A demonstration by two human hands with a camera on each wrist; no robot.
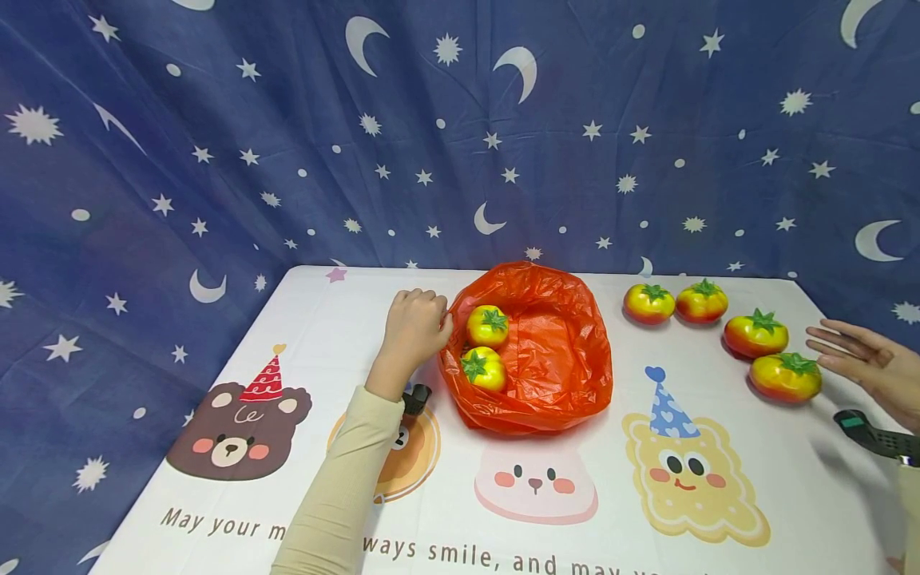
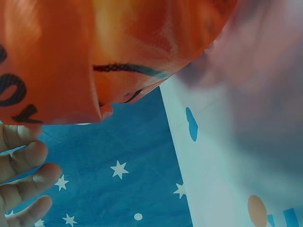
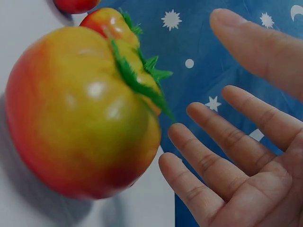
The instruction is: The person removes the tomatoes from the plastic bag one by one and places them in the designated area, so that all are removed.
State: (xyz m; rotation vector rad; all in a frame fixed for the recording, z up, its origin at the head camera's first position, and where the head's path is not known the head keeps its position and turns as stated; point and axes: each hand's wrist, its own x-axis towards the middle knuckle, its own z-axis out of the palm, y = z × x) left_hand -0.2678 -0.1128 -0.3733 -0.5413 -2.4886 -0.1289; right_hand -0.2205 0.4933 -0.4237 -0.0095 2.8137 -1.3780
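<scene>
A red plastic bag (image 1: 557, 415) stands with its mouth spread wide in the middle of the table. Two yellow-red tomatoes (image 1: 483, 369) with green leafy tops lie inside it, against its left wall. My left hand (image 1: 415, 329) holds the bag's left rim; in the left wrist view its fingers (image 2: 33, 182) show below the orange-red plastic, the thumb hidden. At the right, my right hand (image 1: 887, 375) reaches beside the nearest tomato (image 1: 783, 379), fingers spread and nothing held. In the right wrist view that tomato (image 3: 85, 118) sits just off the fingertips.
Behind the nearest tomato lie another tomato (image 1: 751, 335) and two more at the back, one left tomato (image 1: 647, 306) and one right tomato (image 1: 700, 303). The white tablecloth (image 1: 446, 519) has printed cartoon figures. A blue starry curtain (image 1: 460, 200) hangs behind the table.
</scene>
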